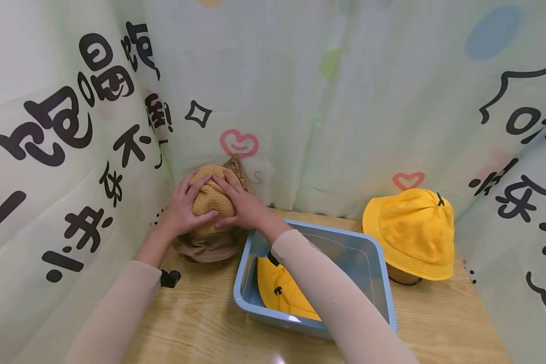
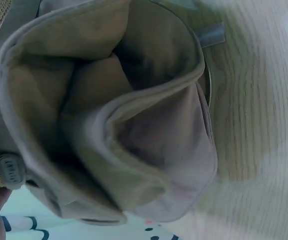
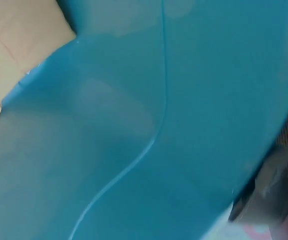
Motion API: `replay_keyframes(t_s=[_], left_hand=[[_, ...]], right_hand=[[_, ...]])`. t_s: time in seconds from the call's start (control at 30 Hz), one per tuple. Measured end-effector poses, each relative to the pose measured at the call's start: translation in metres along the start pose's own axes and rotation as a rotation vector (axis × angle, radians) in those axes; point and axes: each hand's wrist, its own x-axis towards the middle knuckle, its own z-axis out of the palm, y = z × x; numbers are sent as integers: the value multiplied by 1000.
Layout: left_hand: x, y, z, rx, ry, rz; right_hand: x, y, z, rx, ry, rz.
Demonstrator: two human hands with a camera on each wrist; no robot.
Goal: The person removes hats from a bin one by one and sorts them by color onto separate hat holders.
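At the back left of the table, both hands hold a tan woven hat (image 1: 213, 205) by its crown. My left hand (image 1: 182, 205) curves round the crown's left side, and my right hand (image 1: 247, 205) curves round the right. The thumbs point toward each other at the front. Below the crown spreads brownish fabric (image 1: 211, 247), and a brown patterned piece (image 1: 236, 169) sticks up behind. Close up in the left wrist view, the beige fabric brim (image 2: 159, 145) is folded in waves, with a small lettered tag (image 2: 11, 170) beside the weave.
A blue plastic bin (image 1: 238, 283) stands right of the hat, under the right forearm, with a yellow hat (image 1: 273, 285) inside. Another yellow hat (image 1: 414, 232), with a small green sprout, sits at the right on a brownish support. Printed curtains (image 1: 277, 101) enclose the wooden table (image 1: 200, 323).
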Motion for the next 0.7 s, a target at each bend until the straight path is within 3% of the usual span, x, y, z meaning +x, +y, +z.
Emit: replay_keyframes(t_s=[0.2,0.37,0.57,0.7], left_hand=[[1,12,-14,19,-11,9],[-2,29,-21,68,17,15],[-11,58,-28,69,83,135],[-19,75,-30,102,90,197]], right_hand=[[-18,1,-18,48,-5,22],[-38,8,-29,74,68,21],[-68,20,-39,104,135,59],[-88,27,-43,98,169,75]])
